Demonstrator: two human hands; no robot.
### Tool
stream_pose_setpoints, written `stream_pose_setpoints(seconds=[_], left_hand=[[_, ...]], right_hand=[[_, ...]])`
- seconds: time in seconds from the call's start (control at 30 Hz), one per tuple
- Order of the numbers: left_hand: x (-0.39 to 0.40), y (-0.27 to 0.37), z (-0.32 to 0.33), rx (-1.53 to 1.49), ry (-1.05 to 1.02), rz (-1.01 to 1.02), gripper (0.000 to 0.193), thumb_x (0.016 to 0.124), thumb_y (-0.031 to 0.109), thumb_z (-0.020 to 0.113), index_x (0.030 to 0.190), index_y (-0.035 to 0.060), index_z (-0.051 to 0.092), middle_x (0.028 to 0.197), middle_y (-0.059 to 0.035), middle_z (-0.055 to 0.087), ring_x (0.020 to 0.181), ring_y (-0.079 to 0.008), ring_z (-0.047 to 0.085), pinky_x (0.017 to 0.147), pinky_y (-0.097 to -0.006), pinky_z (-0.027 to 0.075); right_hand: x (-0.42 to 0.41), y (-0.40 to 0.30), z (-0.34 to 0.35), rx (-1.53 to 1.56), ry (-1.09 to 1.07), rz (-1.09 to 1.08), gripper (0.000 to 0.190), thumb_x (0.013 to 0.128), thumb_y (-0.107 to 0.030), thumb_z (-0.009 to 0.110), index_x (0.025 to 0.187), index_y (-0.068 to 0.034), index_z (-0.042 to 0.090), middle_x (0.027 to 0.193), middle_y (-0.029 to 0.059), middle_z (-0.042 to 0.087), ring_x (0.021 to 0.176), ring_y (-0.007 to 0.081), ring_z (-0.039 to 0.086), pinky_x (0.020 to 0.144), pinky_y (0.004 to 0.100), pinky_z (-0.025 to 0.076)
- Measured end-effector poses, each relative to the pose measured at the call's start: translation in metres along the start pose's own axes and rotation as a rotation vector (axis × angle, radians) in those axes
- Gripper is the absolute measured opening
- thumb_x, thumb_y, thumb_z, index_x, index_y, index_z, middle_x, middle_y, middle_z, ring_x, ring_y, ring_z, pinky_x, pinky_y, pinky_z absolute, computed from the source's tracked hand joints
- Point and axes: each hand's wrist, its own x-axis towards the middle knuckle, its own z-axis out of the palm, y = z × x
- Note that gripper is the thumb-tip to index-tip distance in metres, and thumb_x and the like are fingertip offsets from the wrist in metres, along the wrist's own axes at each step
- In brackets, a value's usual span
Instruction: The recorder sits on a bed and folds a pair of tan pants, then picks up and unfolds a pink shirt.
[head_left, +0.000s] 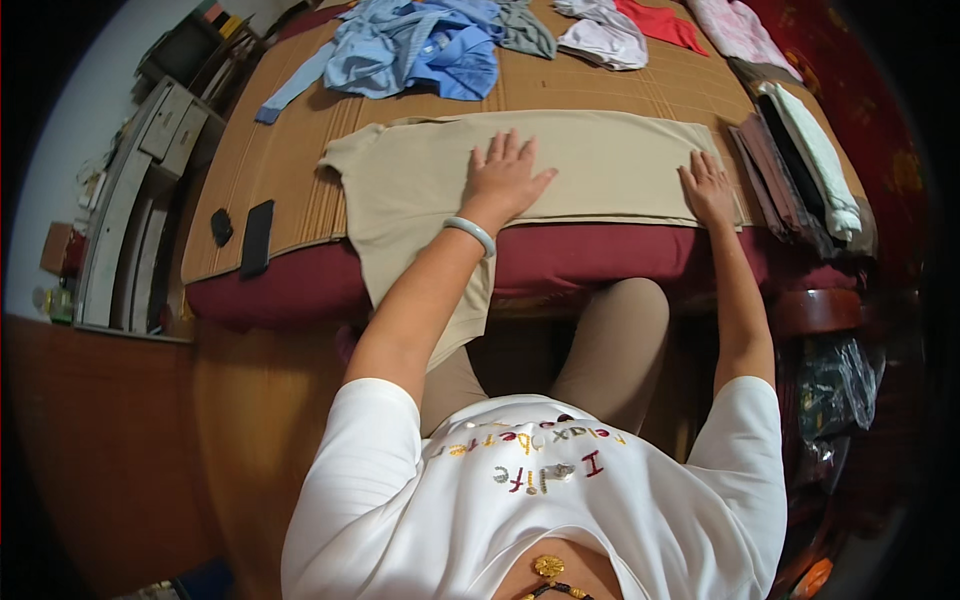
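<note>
A beige short-sleeved garment (615, 165), apparently a shirt, lies folded lengthwise across the front of the bed. One sleeve (461, 322) hangs over the bed's edge towards my lap. My left hand (506, 176) rests palm down on the middle of the cloth with its fingers spread; a pale bangle (471, 234) circles that wrist. Near the right end of the fabric, my right hand (706, 187) also lies flat, fingers slightly apart. Neither hand grips the cloth.
Blue garments (420, 56) lie crumpled at the far left, with grey, white and red (660, 26) clothes beside them. Folded clothes (795, 165) are stacked at the right. A black phone-like slab (257, 238) and a small dark object (221, 227) lie at the left front. A desk (127, 202) stands further left.
</note>
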Motion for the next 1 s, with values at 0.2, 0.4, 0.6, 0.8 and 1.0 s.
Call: stream_pose_setpoints(seconds=[0.2, 0.4, 0.6, 0.8, 1.0], left_hand=[[-0.02, -0.073, -0.009, 0.038, -0.002, 0.01, 0.07, 0.097, 0.058, 0.036, 0.154, 0.018, 0.028, 0.161, -0.0104, 0.021, 0.149, -0.0279, 0.019, 0.118, -0.053, 0.015], [-0.069, -0.191, -0.031, 0.268, 0.029, -0.136, 0.068, 0.098, 0.056, 0.037, 0.154, 0.0192, 0.027, 0.161, -0.0113, 0.022, 0.149, -0.027, 0.02, 0.118, -0.0537, 0.016], [-0.135, -0.209, -0.043, 0.193, 0.056, -0.058, 0.067, 0.097, 0.054, 0.044, 0.151, 0.0168, 0.034, 0.159, -0.0143, 0.025, 0.148, -0.0327, 0.02, 0.117, -0.0548, 0.017], [-0.248, -0.131, -0.078, -0.028, 0.177, 0.41, 0.079, 0.085, 0.062, 0.057, 0.147, 0.0154, 0.041, 0.153, -0.0158, 0.035, 0.144, -0.0356, 0.027, 0.117, -0.0493, 0.022], [-0.282, -0.115, -0.073, -0.042, -0.035, 0.411, 0.069, 0.081, 0.043, 0.068, 0.142, 0.0182, 0.048, 0.152, -0.0072, 0.04, 0.142, -0.0303, 0.033, 0.116, -0.0484, 0.028]], right_hand=[[0.002, 0.006, 0.008, -0.006, -0.008, 0.019, 0.065, 0.097, -0.055, 0.042, 0.145, -0.013, 0.044, 0.152, 0.0131, 0.039, 0.142, 0.0294, 0.034, 0.115, 0.0477, 0.026], [0.004, 0.009, 0.009, -0.035, 0.003, -0.006, 0.065, 0.098, -0.056, 0.039, 0.146, -0.013, 0.043, 0.151, 0.014, 0.041, 0.142, 0.0298, 0.035, 0.115, 0.0476, 0.026], [0.007, 0.007, 0.017, -0.05, -0.016, -0.007, 0.066, 0.098, -0.057, 0.038, 0.146, -0.013, 0.043, 0.152, 0.0135, 0.04, 0.142, 0.0293, 0.035, 0.116, 0.048, 0.025], [0.01, 0.015, 0.019, -0.064, -0.016, 0.001, 0.066, 0.097, -0.059, 0.037, 0.147, -0.015, 0.042, 0.153, 0.0127, 0.039, 0.142, 0.0292, 0.035, 0.116, 0.0474, 0.025], [0.009, 0.021, 0.024, -0.166, 0.063, -0.085, 0.056, 0.1, -0.048, 0.04, 0.142, -0.012, 0.047, 0.148, 0.0137, 0.044, 0.137, 0.0322, 0.041, 0.112, 0.0472, 0.033]])
